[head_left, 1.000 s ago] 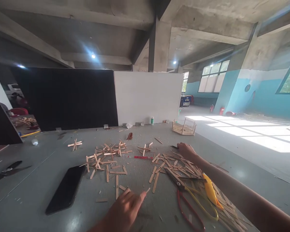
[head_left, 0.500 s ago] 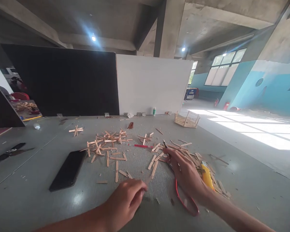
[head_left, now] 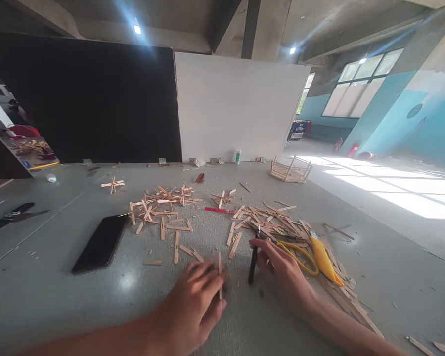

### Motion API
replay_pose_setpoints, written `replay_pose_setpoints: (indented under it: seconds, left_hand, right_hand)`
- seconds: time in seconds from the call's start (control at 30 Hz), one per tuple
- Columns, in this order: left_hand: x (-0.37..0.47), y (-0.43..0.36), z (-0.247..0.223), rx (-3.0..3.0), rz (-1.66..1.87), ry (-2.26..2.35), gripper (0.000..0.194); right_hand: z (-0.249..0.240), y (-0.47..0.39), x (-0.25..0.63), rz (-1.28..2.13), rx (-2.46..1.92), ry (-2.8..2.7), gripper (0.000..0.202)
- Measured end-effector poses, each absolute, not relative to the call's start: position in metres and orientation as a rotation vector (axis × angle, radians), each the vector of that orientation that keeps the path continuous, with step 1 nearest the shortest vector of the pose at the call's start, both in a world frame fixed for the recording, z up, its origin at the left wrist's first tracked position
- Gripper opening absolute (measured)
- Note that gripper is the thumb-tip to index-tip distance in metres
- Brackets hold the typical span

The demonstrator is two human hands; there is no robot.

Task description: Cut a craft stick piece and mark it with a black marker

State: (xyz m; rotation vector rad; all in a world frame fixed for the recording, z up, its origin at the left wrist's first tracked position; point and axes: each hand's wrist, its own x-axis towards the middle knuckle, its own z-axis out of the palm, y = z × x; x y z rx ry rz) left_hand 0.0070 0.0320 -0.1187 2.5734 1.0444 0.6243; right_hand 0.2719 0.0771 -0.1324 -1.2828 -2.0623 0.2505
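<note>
My left hand (head_left: 196, 299), blurred by motion, is low over the table with a pale wooden craft stick (head_left: 220, 264) upright between its thumb and fingers. My right hand (head_left: 280, 272) is closed round a hand tool with a short metal tip and a dark handle (head_left: 252, 264); its exact kind is partly hidden by the fingers. Several loose craft sticks (head_left: 235, 244) lie just beyond, between the two hands. Beside my right hand is a yellow-handled tool (head_left: 324, 259) with a yellow loop (head_left: 304, 259), resting on a heap of sticks (head_left: 282, 225).
A black phone (head_left: 102, 244) lies to the left, with black scissors (head_left: 13, 216) farther out. Small stick assemblies (head_left: 113, 185) stand mid-table. A red pen-like item (head_left: 218, 210) lies centrally. Farther back are a stick-built frame (head_left: 291, 170), a small bottle (head_left: 238, 156) and upright panels (head_left: 237, 106).
The view has tilted down. My right hand has drawn nearer with the tool, whose dark handle now shows; the red loop beneath it is no longer visible. My left hand has turned, fingers more spread.
</note>
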Motion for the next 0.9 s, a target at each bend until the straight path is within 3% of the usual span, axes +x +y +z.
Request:
replay_pose_setpoints:
  seconds: [0.17, 0.33, 0.6, 0.73, 0.9]
  left_hand:
    - [0.004, 0.033, -0.112, 2.69, 0.43, 0.862, 0.063]
    - [0.005, 0.032, -0.107, 2.709, 0.369, 0.716, 0.063]
    - [0.002, 0.036, -0.136, 2.603, 0.649, 1.29, 0.064]
    - [0.002, 0.037, -0.134, 2.666, 0.709, 1.023, 0.064]
    - [0.003, 0.038, -0.122, 2.635, 0.672, 0.709, 0.051]
  right_hand:
    - [-0.134, 0.073, 0.274, 0.225, -1.341, -2.015, 0.006]
    - [-0.124, 0.063, 0.267, 0.292, -1.244, -2.093, 0.009]
    - [-0.117, 0.064, 0.267, 0.33, -1.187, -2.108, 0.018]
    - [-0.114, 0.063, 0.267, 0.331, -1.129, -2.126, 0.026]
    - [-0.115, 0.063, 0.268, 0.344, -1.129, -2.131, 0.027]
